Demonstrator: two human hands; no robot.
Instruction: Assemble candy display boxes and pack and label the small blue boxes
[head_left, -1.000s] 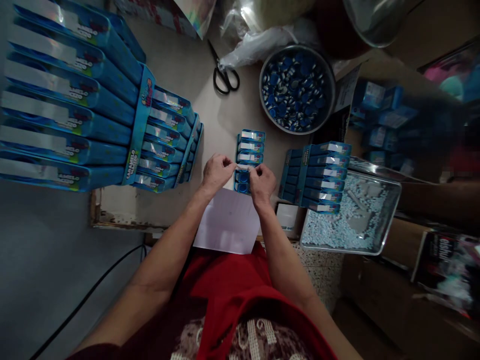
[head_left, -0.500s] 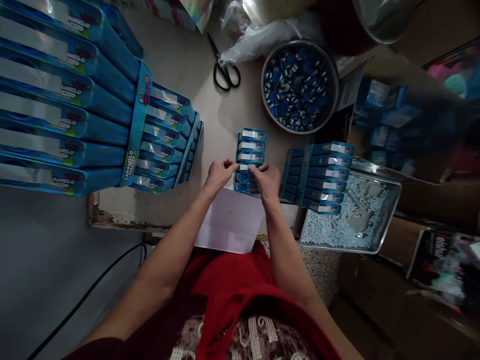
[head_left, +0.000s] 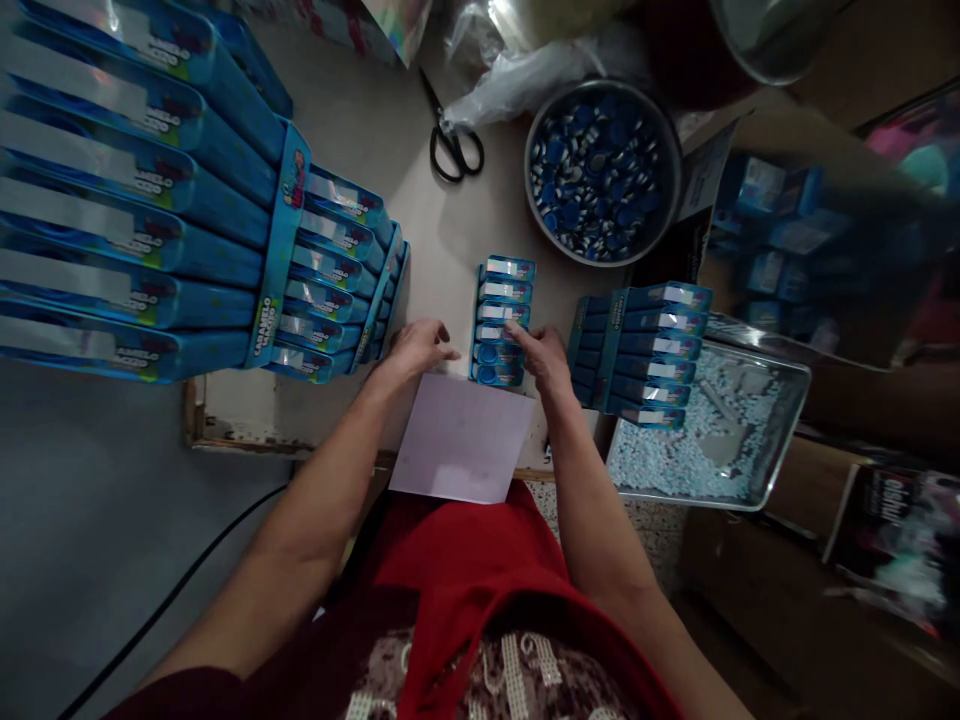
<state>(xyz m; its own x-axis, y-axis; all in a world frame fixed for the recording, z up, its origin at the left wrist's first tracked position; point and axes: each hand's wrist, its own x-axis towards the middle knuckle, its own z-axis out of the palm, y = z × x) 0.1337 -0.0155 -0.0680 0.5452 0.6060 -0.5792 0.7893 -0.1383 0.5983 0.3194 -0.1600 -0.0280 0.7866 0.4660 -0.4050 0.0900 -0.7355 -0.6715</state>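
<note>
A short row of small blue candy boxes point(head_left: 505, 291) lies on the table in front of me. White labels cover the windows of the upper boxes, while the two nearest boxes point(head_left: 498, 375) show bare round blue windows. My right hand point(head_left: 546, 356) reaches in from the right, its fingertips resting on the white label point(head_left: 491, 332) of the fourth box. Off to the left of the row, my left hand point(head_left: 417, 348) is open and empty, fingers apart. A white sheet point(head_left: 463, 438) lies at the table's front edge, between my forearms.
Large stacks of blue boxes point(head_left: 217, 180) stand at left, a smaller stack point(head_left: 649, 350) at right. Behind are black scissors point(head_left: 456, 155) and a metal bowl point(head_left: 677, 170) of blue-and-white pieces. A metal tray point(head_left: 787, 440) of pale bits and a carton point(head_left: 840, 280) stand right.
My left hand has let go of the label and moved left, away from the boxes, its fingers spreading. My right hand stays at the fourth box, its fingertips slightly farther right.
</note>
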